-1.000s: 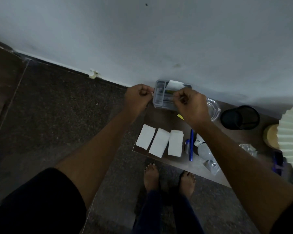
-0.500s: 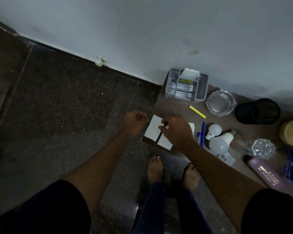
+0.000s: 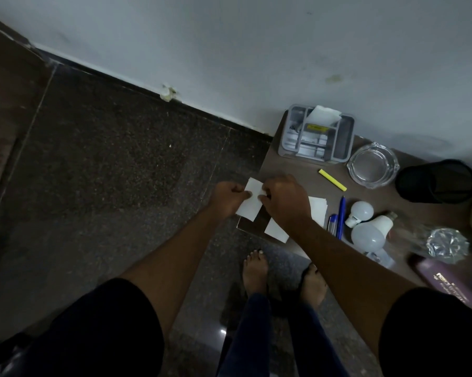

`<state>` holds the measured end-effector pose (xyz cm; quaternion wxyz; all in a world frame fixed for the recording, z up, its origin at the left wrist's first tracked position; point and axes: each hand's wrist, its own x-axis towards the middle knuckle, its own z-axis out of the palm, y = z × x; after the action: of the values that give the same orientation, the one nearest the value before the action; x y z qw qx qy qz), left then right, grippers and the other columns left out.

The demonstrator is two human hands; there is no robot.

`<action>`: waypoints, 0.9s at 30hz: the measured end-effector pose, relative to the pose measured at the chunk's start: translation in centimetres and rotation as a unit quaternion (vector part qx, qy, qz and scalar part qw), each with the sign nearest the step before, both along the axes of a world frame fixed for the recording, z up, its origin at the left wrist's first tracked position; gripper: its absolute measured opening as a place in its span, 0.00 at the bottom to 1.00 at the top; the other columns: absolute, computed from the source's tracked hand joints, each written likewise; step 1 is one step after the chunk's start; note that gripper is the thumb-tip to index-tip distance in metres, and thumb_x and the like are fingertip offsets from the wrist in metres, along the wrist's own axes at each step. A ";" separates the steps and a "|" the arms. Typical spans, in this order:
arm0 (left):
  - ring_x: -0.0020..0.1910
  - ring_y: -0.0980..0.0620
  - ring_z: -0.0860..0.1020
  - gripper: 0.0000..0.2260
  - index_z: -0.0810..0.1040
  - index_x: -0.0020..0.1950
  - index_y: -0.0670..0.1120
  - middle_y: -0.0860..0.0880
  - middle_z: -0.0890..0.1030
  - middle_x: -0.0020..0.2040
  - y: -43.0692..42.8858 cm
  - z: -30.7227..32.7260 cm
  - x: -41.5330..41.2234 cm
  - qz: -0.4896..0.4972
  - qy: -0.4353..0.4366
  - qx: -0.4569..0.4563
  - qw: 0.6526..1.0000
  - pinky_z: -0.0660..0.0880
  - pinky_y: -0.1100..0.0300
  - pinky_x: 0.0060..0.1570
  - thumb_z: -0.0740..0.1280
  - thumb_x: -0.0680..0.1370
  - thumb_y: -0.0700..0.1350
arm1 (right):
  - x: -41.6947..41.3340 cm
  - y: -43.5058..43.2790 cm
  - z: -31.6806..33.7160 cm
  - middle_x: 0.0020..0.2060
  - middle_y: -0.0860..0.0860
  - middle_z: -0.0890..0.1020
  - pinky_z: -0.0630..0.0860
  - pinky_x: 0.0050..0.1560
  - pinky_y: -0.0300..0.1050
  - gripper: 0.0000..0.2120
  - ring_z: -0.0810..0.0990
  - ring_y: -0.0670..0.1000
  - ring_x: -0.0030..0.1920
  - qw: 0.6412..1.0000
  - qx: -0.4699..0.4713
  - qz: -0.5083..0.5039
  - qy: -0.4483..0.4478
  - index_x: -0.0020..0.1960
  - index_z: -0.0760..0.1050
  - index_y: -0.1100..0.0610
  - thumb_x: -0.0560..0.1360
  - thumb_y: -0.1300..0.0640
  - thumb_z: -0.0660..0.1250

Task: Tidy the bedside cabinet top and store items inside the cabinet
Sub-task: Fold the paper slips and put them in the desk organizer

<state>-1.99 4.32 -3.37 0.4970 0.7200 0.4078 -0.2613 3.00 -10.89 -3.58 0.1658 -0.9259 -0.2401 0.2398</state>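
The brown cabinet top (image 3: 292, 172) carries three white paper slips at its front left corner. My left hand (image 3: 226, 197) and my right hand (image 3: 285, 201) both pinch the leftmost white slip (image 3: 249, 204), one at each side. A second slip (image 3: 276, 230) lies under my right wrist, and a third slip (image 3: 317, 210) is to its right. At the back against the wall stands a grey plastic organiser (image 3: 343, 144) with a folded white paper (image 3: 324, 115) in it.
Right of the slips lie a yellow stick (image 3: 332, 180), blue pens (image 3: 339, 221), two white bulbs (image 3: 370, 229), a glass ashtray (image 3: 373, 164), a black mesh cup (image 3: 437, 180), crumpled foil (image 3: 447, 244) and a purple bottle (image 3: 447, 281). Dark stone floor lies to the left.
Both hands left the grey organiser at the back, came down to the cabinet's front left corner, and now grip the leftmost paper slip. The camera tilted down and right.
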 end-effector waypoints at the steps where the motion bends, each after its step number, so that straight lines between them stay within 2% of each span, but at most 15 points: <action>1: 0.46 0.51 0.78 0.09 0.81 0.55 0.41 0.46 0.81 0.51 0.1 -0.1 0.0 -0.002 -0.003 -0.001 1.000 0.73 0.63 0.35 0.69 0.79 0.44 | 0.0 0.1 0.0 0.51 0.52 0.83 0.77 0.56 0.51 0.12 0.77 0.53 0.55 1.000 0.003 -0.001 0.003 0.55 0.81 0.54 0.76 0.48 0.68; 4: 0.46 0.51 0.78 0.09 0.81 0.55 0.40 0.46 0.81 0.51 0.3 0.0 0.0 0.004 -0.007 -0.005 1.000 0.73 0.64 0.35 0.69 0.79 0.43 | 0.1 0.1 0.3 0.52 0.52 0.82 0.77 0.55 0.51 0.13 0.77 0.53 0.54 0.999 0.033 -0.036 0.019 0.56 0.80 0.54 0.76 0.49 0.70; 7: 0.46 0.48 0.81 0.07 0.81 0.51 0.40 0.42 0.83 0.52 0.6 0.2 0.4 0.028 -0.022 -0.028 0.999 0.76 0.60 0.36 0.70 0.78 0.43 | 0.2 -0.3 1.0 0.48 0.51 0.82 0.76 0.49 0.44 0.11 0.78 0.50 0.49 0.991 0.083 -0.103 0.035 0.53 0.79 0.54 0.75 0.48 0.71; 11: 0.41 0.51 0.81 0.04 0.81 0.49 0.43 0.44 0.84 0.48 1.0 1.8 1.1 0.062 -0.048 -0.071 0.994 0.76 0.63 0.31 0.70 0.78 0.43 | 1.0 -0.6 2.4 0.46 0.47 0.82 0.76 0.46 0.41 0.13 0.80 0.47 0.46 0.966 0.110 -0.180 0.151 0.57 0.78 0.53 0.76 0.48 0.70; 14: 0.42 0.53 0.82 0.08 0.81 0.55 0.40 0.47 0.83 0.47 1.1 3.5 1.7 0.066 -0.068 -0.104 0.990 0.75 0.68 0.29 0.69 0.79 0.43 | 1.8 -0.9 3.7 0.49 0.46 0.84 0.74 0.42 0.37 0.15 0.81 0.44 0.45 0.917 0.167 -0.223 0.284 0.60 0.77 0.53 0.76 0.48 0.71; 16: 0.43 0.53 0.82 0.09 0.81 0.56 0.40 0.47 0.84 0.48 1.1 4.3 2.0 0.065 -0.084 -0.121 0.987 0.76 0.68 0.31 0.69 0.79 0.43 | 2.3 -1.6 4.4 0.49 0.49 0.86 0.77 0.41 0.39 0.14 0.84 0.49 0.45 0.876 0.206 -0.258 0.350 0.58 0.80 0.54 0.76 0.49 0.71; 17: 0.43 0.53 0.83 0.09 0.81 0.56 0.41 0.47 0.84 0.48 1.0 4.7 2.2 0.062 -0.095 -0.128 0.985 0.76 0.68 0.31 0.69 0.79 0.43 | 2.6 -2.1 4.7 0.47 0.50 0.87 0.77 0.40 0.40 0.13 0.85 0.52 0.46 0.868 0.219 -0.264 0.359 0.56 0.81 0.55 0.76 0.49 0.72; 19: 0.42 0.54 0.84 0.07 0.82 0.54 0.42 0.48 0.85 0.47 0.7 5.3 2.6 0.053 -0.118 -0.140 0.982 0.77 0.67 0.33 0.69 0.79 0.42 | 3.2 -3.0 5.3 0.45 0.52 0.87 0.76 0.37 0.40 0.11 0.86 0.53 0.45 0.871 0.236 -0.257 0.346 0.54 0.81 0.57 0.76 0.51 0.72; 21: 0.44 0.52 0.85 0.07 0.82 0.54 0.41 0.47 0.86 0.48 0.4 5.9 3.1 0.044 -0.139 -0.152 0.978 0.80 0.64 0.37 0.70 0.78 0.42 | 4.0 -3.7 6.3 0.43 0.55 0.86 0.78 0.37 0.40 0.09 0.85 0.53 0.42 0.890 0.241 -0.232 0.310 0.50 0.81 0.60 0.77 0.54 0.71; 24: 0.49 0.49 0.85 0.08 0.81 0.56 0.39 0.44 0.85 0.51 -0.5 7.0 4.6 0.004 -0.176 -0.157 0.972 0.83 0.57 0.44 0.69 0.78 0.40 | 6.1 -5.0 8.3 0.41 0.56 0.84 0.82 0.46 0.46 0.08 0.84 0.52 0.44 0.928 0.227 -0.179 0.234 0.45 0.79 0.61 0.77 0.55 0.70; 27: 0.50 0.51 0.85 0.10 0.80 0.58 0.38 0.45 0.85 0.52 -1.5 8.1 6.7 -0.047 -0.215 -0.147 0.964 0.84 0.55 0.47 0.69 0.78 0.39 | 8.5 -6.3 10.0 0.40 0.53 0.83 0.82 0.48 0.47 0.09 0.83 0.50 0.45 0.949 0.223 -0.134 0.179 0.42 0.78 0.59 0.77 0.55 0.70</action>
<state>4.76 2.84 4.73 0.6603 0.6966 0.2142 -0.1810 11.53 -17.22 6.45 0.4393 -0.8306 -0.1272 0.3176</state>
